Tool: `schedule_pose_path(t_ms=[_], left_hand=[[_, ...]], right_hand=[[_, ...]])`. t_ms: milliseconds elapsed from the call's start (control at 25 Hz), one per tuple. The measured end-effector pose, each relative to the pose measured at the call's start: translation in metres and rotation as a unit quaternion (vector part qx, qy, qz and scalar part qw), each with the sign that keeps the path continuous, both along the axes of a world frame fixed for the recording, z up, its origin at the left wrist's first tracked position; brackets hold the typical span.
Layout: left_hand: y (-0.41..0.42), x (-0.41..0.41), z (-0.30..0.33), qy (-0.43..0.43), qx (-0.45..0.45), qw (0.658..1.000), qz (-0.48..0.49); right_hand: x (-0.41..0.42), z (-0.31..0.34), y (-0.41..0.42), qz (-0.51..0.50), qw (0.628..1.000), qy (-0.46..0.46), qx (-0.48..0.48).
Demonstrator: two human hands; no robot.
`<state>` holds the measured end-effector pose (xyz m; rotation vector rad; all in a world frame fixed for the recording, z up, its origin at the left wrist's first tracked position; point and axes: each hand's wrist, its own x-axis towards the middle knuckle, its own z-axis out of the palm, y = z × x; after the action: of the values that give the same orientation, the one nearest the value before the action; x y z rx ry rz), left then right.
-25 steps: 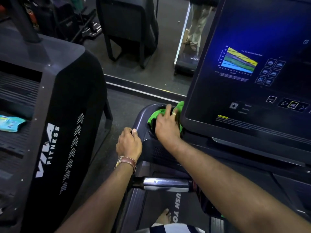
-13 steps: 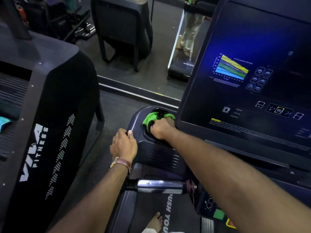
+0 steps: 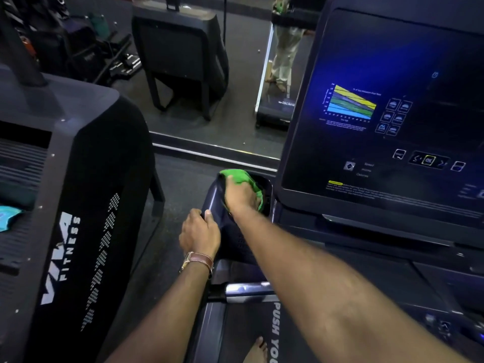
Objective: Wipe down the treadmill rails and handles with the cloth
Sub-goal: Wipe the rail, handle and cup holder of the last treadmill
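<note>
A bright green cloth (image 3: 237, 176) lies bunched in the cup holder (image 3: 266, 185) at the left corner of the treadmill console, just left of the dark screen (image 3: 387, 121). My right hand (image 3: 239, 196) grips the cloth and presses it against the holder's left rim. My left hand (image 3: 200, 230), with a brown watch strap on its wrist, holds the outer left edge of the console housing, fingers curled over it. A chrome handle bar (image 3: 247, 288) runs across below my forearms. My right fingertips are hidden in the cloth.
A black Viva Fitness machine (image 3: 62, 231) stands close on the left, with a light blue packet (image 3: 7, 217) on its ribbed tray. A wall mirror ahead reflects a person's legs (image 3: 284, 56) and equipment. My bare foot (image 3: 258, 349) stands on the treadmill belt.
My right hand has swept the cloth from the screen side of the cup holder across to its left rim. My left hand has kept its hold on the console edge.
</note>
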<state>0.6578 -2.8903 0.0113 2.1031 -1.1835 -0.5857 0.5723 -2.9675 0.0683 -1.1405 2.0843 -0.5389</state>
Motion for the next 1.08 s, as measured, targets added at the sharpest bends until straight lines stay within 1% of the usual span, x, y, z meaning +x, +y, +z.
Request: schedule_pose_path(t_ms=[40,80,160,200,240,280,320,360,400,440,480,520,560,600,640,680,760,800,840,880,920,960,1000,1040,1080], left_hand=[[-0.002,-0.001,0.000,-0.005,0.002,1.000,0.000],[-0.003,-0.002,-0.001,-0.008,0.005,1.000,0.001],[-0.003,-0.002,-0.002,-0.007,0.013,1.000,0.001],[-0.003,-0.001,-0.002,-0.003,0.013,1.000,-0.001],[-0.002,0.000,-0.002,0.003,0.011,1.000,-0.003],[-0.003,0.001,-0.002,0.011,0.009,1.000,-0.001],[-0.002,0.001,-0.002,0.016,0.008,1.000,0.002],[-0.002,0.001,-0.002,0.018,0.006,1.000,0.004],[-0.001,0.001,-0.002,0.016,0.004,1.000,0.004],[0.000,0.002,-0.002,0.014,0.002,1.000,0.001],[0.000,0.003,-0.002,0.012,0.001,1.000,0.001],[0.000,0.003,-0.002,0.012,0.001,1.000,0.002],[0.000,0.004,-0.003,0.014,0.002,1.000,0.004],[0.001,0.004,-0.003,0.015,0.003,1.000,0.004],[0.001,0.004,-0.003,0.016,0.004,1.000,0.002],[0.000,0.005,-0.003,0.017,0.005,1.000,-0.001],[0.000,0.004,-0.004,0.020,0.002,1.000,0.001],[-0.001,0.003,-0.003,0.021,0.001,1.000,0.004],[-0.002,0.001,-0.001,0.018,0.003,1.000,0.008],[-0.003,0.000,-0.001,0.016,0.006,1.000,0.011],[-0.005,0.000,0.000,0.013,0.009,1.000,0.010],[-0.005,-0.001,0.000,0.011,0.010,1.000,0.007],[-0.005,-0.001,0.000,0.012,0.010,1.000,0.005],[-0.005,-0.001,-0.001,0.016,0.007,1.000,0.007],[-0.005,-0.001,-0.001,0.018,0.006,1.000,0.010]], right_hand=[[-0.004,0.000,0.007,0.071,0.995,0.066,0.007],[-0.010,0.006,0.009,0.159,0.978,0.132,0.029],[-0.029,0.021,-0.008,0.269,0.950,0.142,0.072],[-0.032,0.023,-0.013,0.312,0.928,0.168,0.118],[-0.032,0.028,-0.016,0.311,0.906,0.216,0.191],[-0.029,0.027,-0.020,0.301,0.891,0.270,0.207],[-0.031,0.012,-0.020,0.303,0.877,0.267,0.261],[-0.028,-0.004,-0.024,0.293,0.863,0.284,0.296],[-0.023,-0.007,-0.030,0.262,0.856,0.315,0.315],[-0.021,-0.010,-0.028,0.265,0.845,0.362,0.291],[-0.021,-0.005,-0.023,0.240,0.858,0.381,0.249],[-0.022,0.000,-0.014,0.216,0.879,0.372,0.205],[-0.022,0.004,-0.008,0.178,0.910,0.337,0.165],[-0.021,0.004,-0.007,0.167,0.925,0.312,0.134],[-0.020,0.011,-0.003,0.136,0.949,0.249,0.137],[-0.019,0.013,-0.005,0.135,0.961,0.204,0.126],[-0.020,0.026,-0.013,0.063,0.992,0.043,0.102],[-0.021,0.027,-0.020,0.019,0.995,-0.040,0.089],[-0.021,0.022,-0.026,-0.015,0.993,-0.097,0.064],[-0.019,0.005,-0.031,-0.059,0.990,-0.127,0.033],[-0.013,-0.005,-0.030,-0.057,0.991,-0.118,0.021],[-0.007,-0.007,-0.020,-0.011,0.998,-0.064,0.027],[-0.006,-0.008,-0.010,0.045,0.998,0.009,0.046],[-0.010,-0.008,-0.004,0.112,0.988,0.097,0.053],[-0.015,-0.008,-0.003,0.174,0.972,0.147,0.054]])
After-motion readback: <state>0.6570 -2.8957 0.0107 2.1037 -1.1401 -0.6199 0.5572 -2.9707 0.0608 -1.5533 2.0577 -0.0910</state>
